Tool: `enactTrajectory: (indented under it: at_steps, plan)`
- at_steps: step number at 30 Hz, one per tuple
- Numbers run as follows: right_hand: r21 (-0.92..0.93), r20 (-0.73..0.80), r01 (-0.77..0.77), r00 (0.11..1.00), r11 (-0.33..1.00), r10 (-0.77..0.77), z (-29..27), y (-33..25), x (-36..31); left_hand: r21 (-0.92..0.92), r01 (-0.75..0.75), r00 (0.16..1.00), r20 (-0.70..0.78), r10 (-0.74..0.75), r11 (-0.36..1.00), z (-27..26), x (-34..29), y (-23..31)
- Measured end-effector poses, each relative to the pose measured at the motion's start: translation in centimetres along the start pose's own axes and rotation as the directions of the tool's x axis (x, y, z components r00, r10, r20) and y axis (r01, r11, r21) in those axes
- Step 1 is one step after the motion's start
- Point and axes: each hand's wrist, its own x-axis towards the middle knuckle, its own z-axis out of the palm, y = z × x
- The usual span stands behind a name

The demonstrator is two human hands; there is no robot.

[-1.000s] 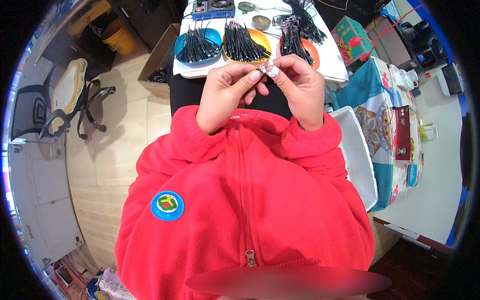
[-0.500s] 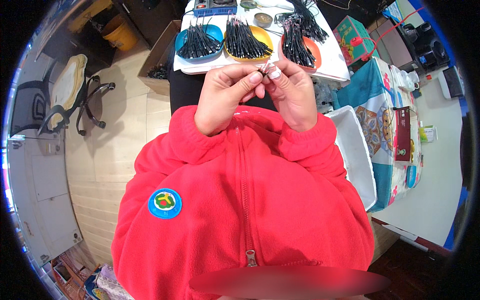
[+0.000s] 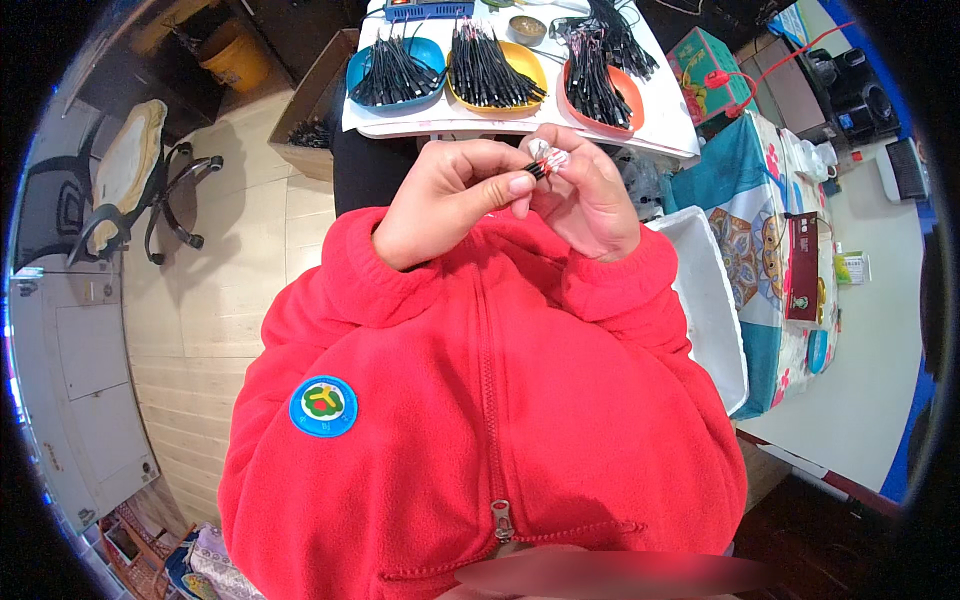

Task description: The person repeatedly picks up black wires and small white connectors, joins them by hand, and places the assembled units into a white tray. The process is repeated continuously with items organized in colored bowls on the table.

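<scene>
I see both hands raised close in front of the chest, over the near edge of the table (image 3: 400, 125). My left hand (image 3: 445, 200) is closed, thumb and forefinger pinching a short black wire (image 3: 538, 169) at its end. My right hand (image 3: 585, 195) is curled shut against the left, fingertips meeting at the same wire; something small and pale sits at those fingertips, too small to identify. The wire lies between the two hands, held clear of the table, touching both. Its full length is hidden by the fingers.

On the table beyond the hands stand three shallow bowls in a row. The blue bowl (image 3: 372, 62) on the left, the yellow bowl (image 3: 528, 68) in the middle and the orange bowl (image 3: 628, 105) on the right each hold a heap of black wires. The bowls sit just beside one another on a white sheet. A small round tin (image 3: 527, 28) stands behind the yellow bowl.

Left of the table, a cardboard box (image 3: 318, 110) sits on the floor with dark pieces inside. Farther left stands an office chair (image 3: 125, 190) with a pale seat. To the right, a white tray (image 3: 712, 310) rests beside my right sleeve, against a patterned cloth (image 3: 770, 240). I wear a red fleece jacket (image 3: 480, 430), zipped.
</scene>
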Motion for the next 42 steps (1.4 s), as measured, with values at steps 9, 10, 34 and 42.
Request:
enactTrajectory:
  at_steps: [9,10,34,42]
  plan:
    - [-0.014,-0.028,0.036,0.999,0.999,-0.036,-0.1,0.5,0.1,-0.036,0.074,0.997,-0.012,-0.075,0.997,-0.6,-0.2,-0.8]
    - [-0.038,-0.017,0.035,0.999,0.999,-0.036,-0.1,0.6,0.1,-0.048,0.078,0.997,-0.015,-0.079,0.996,-0.5,-0.2,-0.8]
    - [-0.912,-0.004,0.154,0.923,0.379,-0.386,-1.8,1.6,1.1,-0.008,0.188,0.979,-0.083,-0.188,0.982,-2.0,1.5,-2.5]
    - [-0.814,-0.29,0.078,0.804,0.576,-0.519,-2.5,-1.6,-0.1,-0.136,0.236,0.971,0.002,-0.238,0.962,-2.7,0.2,-1.5]
